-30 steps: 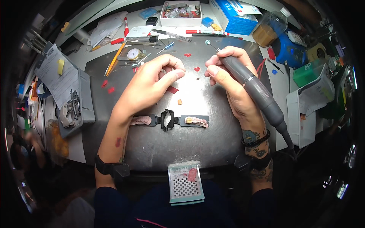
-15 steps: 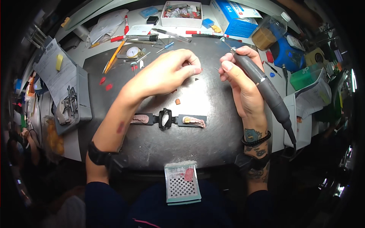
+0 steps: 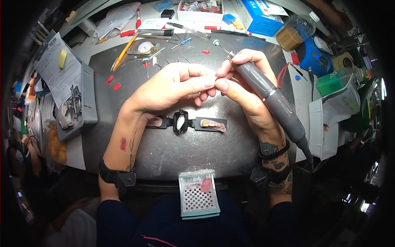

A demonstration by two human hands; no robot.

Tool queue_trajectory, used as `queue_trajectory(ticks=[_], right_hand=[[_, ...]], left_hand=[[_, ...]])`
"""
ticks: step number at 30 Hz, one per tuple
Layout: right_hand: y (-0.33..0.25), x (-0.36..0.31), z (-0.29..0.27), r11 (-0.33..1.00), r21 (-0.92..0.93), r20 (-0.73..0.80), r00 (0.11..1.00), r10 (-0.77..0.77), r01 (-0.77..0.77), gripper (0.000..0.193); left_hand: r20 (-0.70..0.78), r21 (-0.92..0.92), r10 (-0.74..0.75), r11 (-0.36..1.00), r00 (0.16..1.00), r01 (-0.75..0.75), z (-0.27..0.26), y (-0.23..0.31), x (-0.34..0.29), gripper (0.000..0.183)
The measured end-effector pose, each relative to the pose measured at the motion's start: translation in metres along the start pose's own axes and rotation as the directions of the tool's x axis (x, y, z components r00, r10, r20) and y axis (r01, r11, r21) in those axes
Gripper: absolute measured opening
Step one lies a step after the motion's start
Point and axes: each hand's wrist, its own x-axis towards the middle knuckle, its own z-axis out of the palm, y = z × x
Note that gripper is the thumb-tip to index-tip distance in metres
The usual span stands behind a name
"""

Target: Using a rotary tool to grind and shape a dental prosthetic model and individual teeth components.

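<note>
My right hand [image 3: 251, 84] is wrapped round a dark grey rotary handpiece [image 3: 271, 92], which lies slanted across the palm. Its thin shank ends in a small pale round tip [image 3: 216, 42], pointing up and away. The thumb and fingertips of that hand meet those of my left hand [image 3: 181, 84] above the bench. A tiny spot of red shows between them; the thing pinched there is mostly hidden. Below lies a black hinged articulator [image 3: 180, 122] with a dental cast [image 3: 214, 124] bearing a yellowish tooth. Another pink cast [image 3: 156, 122] is partly covered by my left wrist.
A perforated catch tray [image 3: 199, 197] sits at the bench's front edge. Pencils [image 3: 124, 51], a dial gauge [image 3: 144, 47], burs and red scraps [image 3: 117, 86] lie at the back left. Grey [image 3: 88, 94] and white bins [image 3: 323, 131] flank the dark work surface [image 3: 185, 158].
Both hands have come together; the right moved left with the handpiece until its fingertips met the left hand's. The small orange-brown block on the bench is now out of sight. The view shifted slightly.
</note>
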Motion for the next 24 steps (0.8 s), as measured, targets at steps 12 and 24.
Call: queue_trajectory(ticks=[12,24], right_hand=[[0.001,-0.001,-0.003,0.999,0.007,0.027,0.999,0.036,-0.036,0.034],[0.004,-0.002,0.000,0.997,-0.076,-0.058,0.998,0.024,-0.029,0.033]], left_hand=[[0.020,-0.192,0.002,0.981,1.000,0.002,-0.003,-0.005,-0.001,0.022],[-0.055,0.135,0.049,0.990,0.997,-0.041,0.007,0.007,-0.002,0.019]])
